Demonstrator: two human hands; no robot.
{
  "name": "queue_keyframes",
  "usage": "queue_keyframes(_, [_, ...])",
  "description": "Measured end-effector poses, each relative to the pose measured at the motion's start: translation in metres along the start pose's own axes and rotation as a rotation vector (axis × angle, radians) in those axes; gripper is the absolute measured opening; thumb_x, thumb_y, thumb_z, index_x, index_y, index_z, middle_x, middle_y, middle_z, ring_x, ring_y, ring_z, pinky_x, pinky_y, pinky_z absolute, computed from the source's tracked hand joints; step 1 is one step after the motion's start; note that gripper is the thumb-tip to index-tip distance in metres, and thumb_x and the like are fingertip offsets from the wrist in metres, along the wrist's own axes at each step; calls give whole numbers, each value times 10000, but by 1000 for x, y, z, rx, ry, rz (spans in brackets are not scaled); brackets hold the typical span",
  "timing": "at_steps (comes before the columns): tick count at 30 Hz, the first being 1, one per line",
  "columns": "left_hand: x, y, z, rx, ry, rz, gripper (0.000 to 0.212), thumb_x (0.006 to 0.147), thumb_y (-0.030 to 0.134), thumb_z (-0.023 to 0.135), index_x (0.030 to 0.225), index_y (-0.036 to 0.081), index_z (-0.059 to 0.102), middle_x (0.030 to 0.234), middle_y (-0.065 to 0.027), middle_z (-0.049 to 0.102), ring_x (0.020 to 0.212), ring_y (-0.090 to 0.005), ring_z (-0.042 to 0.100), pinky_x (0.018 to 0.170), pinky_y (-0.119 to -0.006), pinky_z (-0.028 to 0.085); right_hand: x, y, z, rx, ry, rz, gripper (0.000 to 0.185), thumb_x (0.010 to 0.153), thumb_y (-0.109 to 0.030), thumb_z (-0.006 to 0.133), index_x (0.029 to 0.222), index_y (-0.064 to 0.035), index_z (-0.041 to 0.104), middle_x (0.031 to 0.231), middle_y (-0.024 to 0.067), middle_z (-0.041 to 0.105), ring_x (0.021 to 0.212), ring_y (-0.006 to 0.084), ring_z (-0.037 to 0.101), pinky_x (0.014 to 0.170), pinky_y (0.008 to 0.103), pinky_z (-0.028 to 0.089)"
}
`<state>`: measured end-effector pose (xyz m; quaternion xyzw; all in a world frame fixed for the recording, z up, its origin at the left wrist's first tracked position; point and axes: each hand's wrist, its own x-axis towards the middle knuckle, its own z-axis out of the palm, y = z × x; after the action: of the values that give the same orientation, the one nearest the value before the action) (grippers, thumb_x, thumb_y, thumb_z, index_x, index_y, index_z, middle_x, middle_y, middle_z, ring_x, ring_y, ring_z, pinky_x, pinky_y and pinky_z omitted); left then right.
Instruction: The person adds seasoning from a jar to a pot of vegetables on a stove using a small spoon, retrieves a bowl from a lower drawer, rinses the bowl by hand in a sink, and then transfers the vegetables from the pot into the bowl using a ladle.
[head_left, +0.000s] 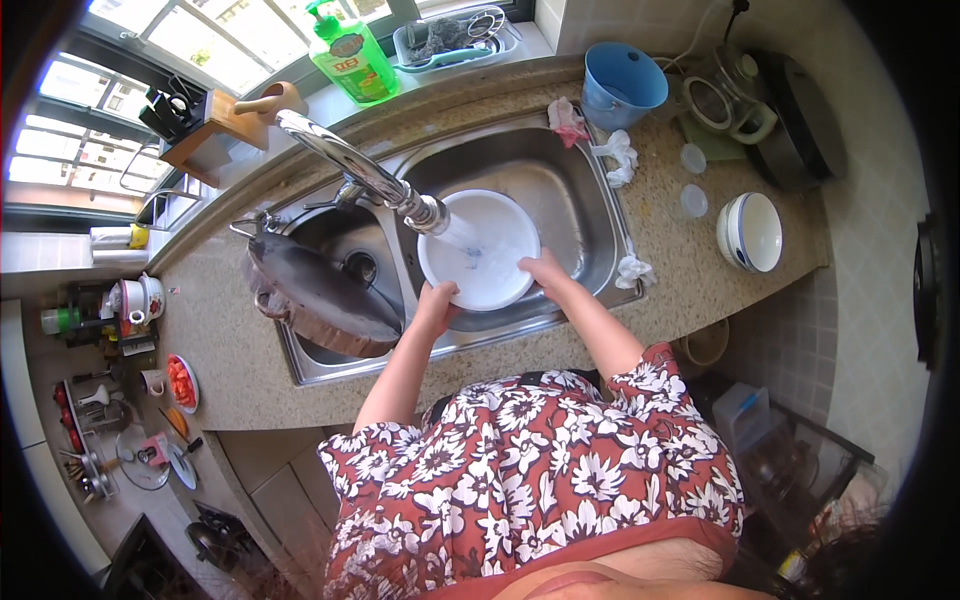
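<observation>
My left hand (435, 306) and my right hand (546, 274) grip a round white bowl (495, 285) by its near left and right rim. The bowl is over the right basin of a stainless steel double sink (577, 187). From the chrome faucet (352, 161) water pours into the bowl and pools there. In the left basin leans a large dark wok-shaped pan (322, 281), and a brown cloth or sleeve-like thing (330, 326) lies along its near edge; I cannot tell exactly what it is.
A green pump bottle of dish soap (352, 60) and a scrubber tray (454, 45) stand on the windowsill. Right of the sink are a blue bucket (622, 90), crumpled white cloths (621, 159), stacked bowls (750, 232) and a glass jug (720, 97). Cut red food fills a plate (182, 382) at left.
</observation>
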<state>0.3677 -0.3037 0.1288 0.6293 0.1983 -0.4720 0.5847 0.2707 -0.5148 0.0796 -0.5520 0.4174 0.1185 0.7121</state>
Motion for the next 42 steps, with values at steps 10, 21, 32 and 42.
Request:
queue_keyframes(10, [-10, -12, 23, -19, 40, 78, 389, 703, 40, 492, 1085, -38, 481, 940, -127, 568, 765, -241, 605, 560, -330, 517, 23, -3, 77, -1040, 313, -749, 586, 881, -310, 463, 1399, -85, 306, 1466, 209, 232, 1368, 373, 177, 1117, 486, 102])
queue_keyframes(21, [-7, -6, 9, 59, 136, 128, 448, 661, 36, 482, 1109, 20, 491, 841, -73, 559, 624, -160, 532, 465, -267, 413, 46, -11, 10, -1508, -369, -796, 543, 859, -356, 491, 1343, -121, 426, 1457, 118, 312, 1372, 306, 212, 1094, 525, 151])
queue_keyframes(32, [13, -8, 4, 5, 113, 257, 486, 663, 38, 494, 1147, 11, 460, 953, -104, 572, 770, -198, 579, 557, -306, 471, 27, 44, 86, -526, -544, -750, 499, 902, -414, 424, 1354, -202, 420, 1414, 138, 367, 1340, 344, 265, 1086, 539, 161])
queue_keyframes(42, [-6, -23, 15, -6, 13, 68, 458, 667, 48, 490, 1114, -48, 468, 965, -128, 557, 810, -256, 595, 634, -366, 534, 49, -32, 20, -1375, 364, -834, 542, 844, -138, 414, 1378, -70, 356, 1498, 123, 204, 1388, 307, 163, 1120, 495, 97])
